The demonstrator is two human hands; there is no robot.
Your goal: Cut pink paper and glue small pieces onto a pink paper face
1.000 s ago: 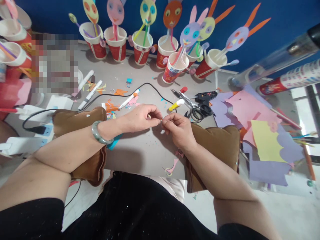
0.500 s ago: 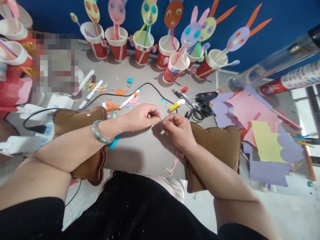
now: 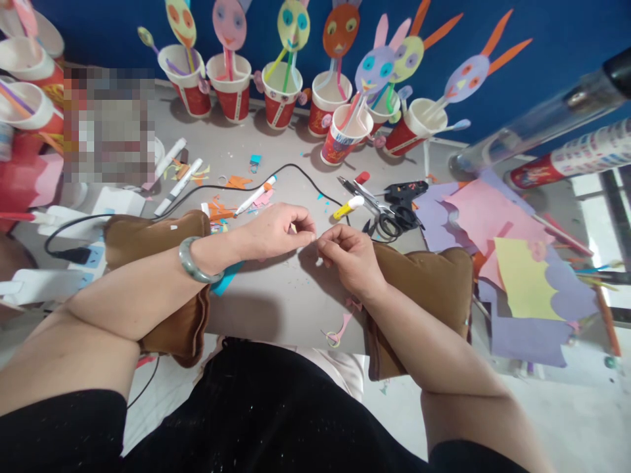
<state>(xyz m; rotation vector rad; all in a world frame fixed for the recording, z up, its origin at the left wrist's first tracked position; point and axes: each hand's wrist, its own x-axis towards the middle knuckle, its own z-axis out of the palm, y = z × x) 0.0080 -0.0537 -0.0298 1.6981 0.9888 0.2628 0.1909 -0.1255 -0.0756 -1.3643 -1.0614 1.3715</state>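
Note:
Over the middle of the grey table point(image 3: 246, 309), my left hand point(image 3: 279, 230) and my right hand point(image 3: 352, 256) meet at the fingertips. Each one pinches thumb against forefinger; whatever lies between them is too small to make out. Just beyond the right hand is a yellow marker point(image 3: 348, 207) with a white cap. A white marker point(image 3: 255, 196) rests past the left hand among orange and pink paper scraps point(image 3: 219, 209). Blue paper point(image 3: 227, 279) shows partly under my left wrist. Below my right hand lies a pink paper scrap point(image 3: 340, 332).
Brown cushions point(image 3: 158, 240) point(image 3: 428, 282) lie under both forearms. Red paper cups point(image 3: 345, 135) with paper animal faces line the back. Scissors point(image 3: 407, 217), a black glue gun point(image 3: 405, 190) and a black cable point(image 3: 217, 186) lie beyond my hands. Coloured paper sheets point(image 3: 527, 276) cover the right side.
Hardly anything differs. Both hands keep their fingertip pinch in nearly the same place, and the whole view has shifted very slightly.

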